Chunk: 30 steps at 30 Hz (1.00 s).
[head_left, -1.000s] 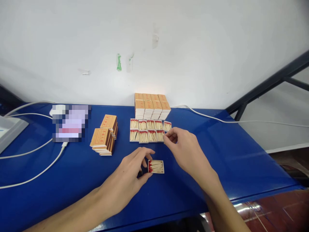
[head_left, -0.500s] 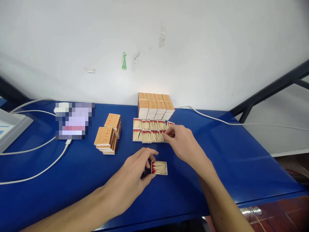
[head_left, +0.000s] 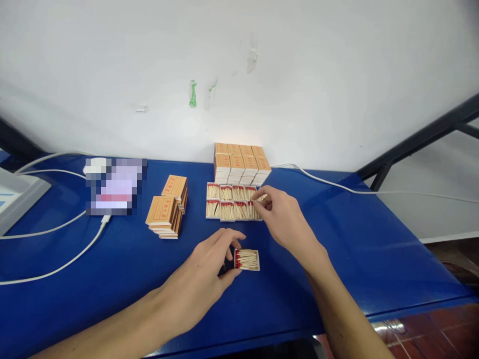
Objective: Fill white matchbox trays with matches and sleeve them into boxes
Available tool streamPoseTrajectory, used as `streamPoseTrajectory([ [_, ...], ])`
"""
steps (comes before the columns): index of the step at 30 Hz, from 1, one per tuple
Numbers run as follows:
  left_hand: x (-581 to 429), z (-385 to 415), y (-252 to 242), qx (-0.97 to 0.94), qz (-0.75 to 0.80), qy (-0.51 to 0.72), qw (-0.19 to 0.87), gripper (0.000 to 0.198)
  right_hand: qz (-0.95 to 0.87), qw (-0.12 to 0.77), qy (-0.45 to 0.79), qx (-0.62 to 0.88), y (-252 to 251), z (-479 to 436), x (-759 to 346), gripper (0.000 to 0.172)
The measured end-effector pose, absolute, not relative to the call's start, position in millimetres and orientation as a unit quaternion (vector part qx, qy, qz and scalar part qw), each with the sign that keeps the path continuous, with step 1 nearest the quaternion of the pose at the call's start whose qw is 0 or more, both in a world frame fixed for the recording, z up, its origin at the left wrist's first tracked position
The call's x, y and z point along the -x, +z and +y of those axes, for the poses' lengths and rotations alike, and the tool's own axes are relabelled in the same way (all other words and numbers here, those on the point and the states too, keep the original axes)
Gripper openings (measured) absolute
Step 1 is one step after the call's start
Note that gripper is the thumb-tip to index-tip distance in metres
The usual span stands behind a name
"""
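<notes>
On the blue table, a small matchbox tray (head_left: 247,260) full of red-tipped matches lies in front of me. My left hand (head_left: 215,267) curls round its left end, thumb at the near corner and fingers at the far side. Beyond it, several open matchbox trays (head_left: 227,210) filled with matches stand in two rows. My right hand (head_left: 279,214) is over the right end of these rows, thumb and index finger pinched close to the matches. Between the fingertips shows something thin and pale, seemingly a matchstick; the hand hides the rightmost tray.
Behind the trays, a block of stacked orange matchboxes (head_left: 239,162) stands against the white wall. Two shorter matchbox stacks (head_left: 162,212) are on the left. Farther left lie a blurred-out phone (head_left: 119,187), white cables (head_left: 86,249) and a pale plastic container (head_left: 26,199).
My right hand has shifted slightly up and left over the filled trays, its fingertips still pinched. The left hand and the tray at it have not moved.
</notes>
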<state>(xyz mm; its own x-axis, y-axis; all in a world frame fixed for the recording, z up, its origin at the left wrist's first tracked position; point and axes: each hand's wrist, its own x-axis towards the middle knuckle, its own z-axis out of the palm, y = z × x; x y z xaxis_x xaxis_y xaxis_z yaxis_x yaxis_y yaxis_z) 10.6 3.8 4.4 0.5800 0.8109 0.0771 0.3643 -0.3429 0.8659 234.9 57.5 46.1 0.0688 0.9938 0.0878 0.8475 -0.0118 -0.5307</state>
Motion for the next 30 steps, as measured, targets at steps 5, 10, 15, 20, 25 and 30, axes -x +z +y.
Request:
streamPoseTrajectory([
  [5, -11.0, 2.5, 6.3, -0.778, 0.379, 0.260, 0.428, 0.056, -0.682, 0.226, 0.143, 0.681, 45.2, 56.8, -235.4, 0.024],
  [10, -10.0, 1.9, 6.2, -0.779, 0.377, 0.259, 0.429, 0.056, -0.690, 0.227, 0.139, 0.674, 46.2, 55.0, -235.6, 0.024],
  [15, -10.5, 2.8, 5.4, -0.780, 0.375, 0.257, 0.430, 0.058, -0.689, 0.232, 0.135, 0.673, 45.9, 51.0, -237.9, 0.024],
  [20, -11.5, 3.7, 6.8, -0.777, 0.378, 0.259, 0.431, 0.060, -0.692, 0.240, 0.142, 0.666, 44.3, 46.6, -240.5, 0.022],
  [25, -12.4, 4.2, 6.1, -0.775, 0.379, 0.259, 0.434, 0.061, -0.685, 0.262, 0.153, 0.662, 47.4, 40.4, -246.7, 0.018],
  [30, -12.3, 3.6, 6.4, -0.775, 0.379, 0.258, 0.435, 0.062, -0.675, 0.290, 0.158, 0.660, 45.9, 29.7, -254.7, 0.018],
])
